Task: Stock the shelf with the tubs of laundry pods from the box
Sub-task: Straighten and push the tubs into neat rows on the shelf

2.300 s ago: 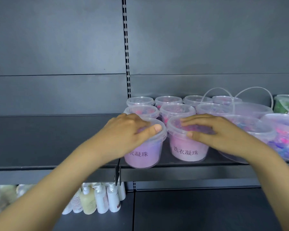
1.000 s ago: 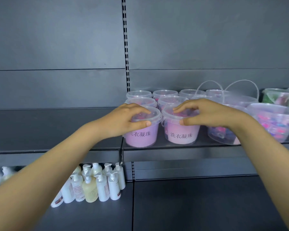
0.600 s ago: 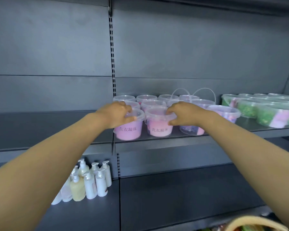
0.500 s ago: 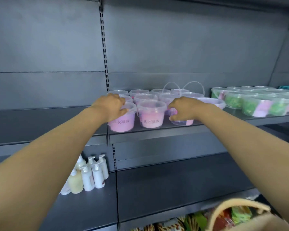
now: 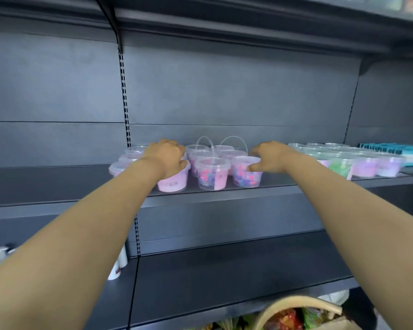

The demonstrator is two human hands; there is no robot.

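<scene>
Head view gives us two bare forearms reaching to a dark shelf (image 5: 57, 184), and we place everything from the slotted upright (image 5: 124, 98) in its back wall. At the foot of the upright we count three clear-lidded tubs (image 5: 129, 159), in a line running front to back. Just right of the upright, the left hand (image 5: 167, 158) lies on the pink tub (image 5: 173, 181) at the shelf's front. Its fingers curl over the lid and its thumb presses the rim: a grasp. Further right stands one middle tub (image 5: 212, 175) with mixed coloured pods and a pink label, apart from both hands. Behind it we count four lids (image 5: 200, 154) and two thin clear bail handles (image 5: 233, 136) standing upright. Next, the right hand (image 5: 270, 157) grips the mixed-pod tub (image 5: 247, 177), fingers hooked over its lid and thumb against its side. Far right of the upright sit green and lilac tubs (image 5: 365, 165), too blurred to count, then a stack of teal packs (image 5: 391, 148). Below and well right of the upright, one woven basket (image 5: 296, 303) holds bright packets. Below and just left, one white bottle (image 5: 115, 270) shows beside the left forearm.

Against half a second ago, both hands keep their tubs. The all-pink labelled tub between them no longer shows; a mixed-pod face stands there. A front tub now shows left of the left hand. The basket and the teal packs show more fully, and the bottle row is mostly hidden.
</scene>
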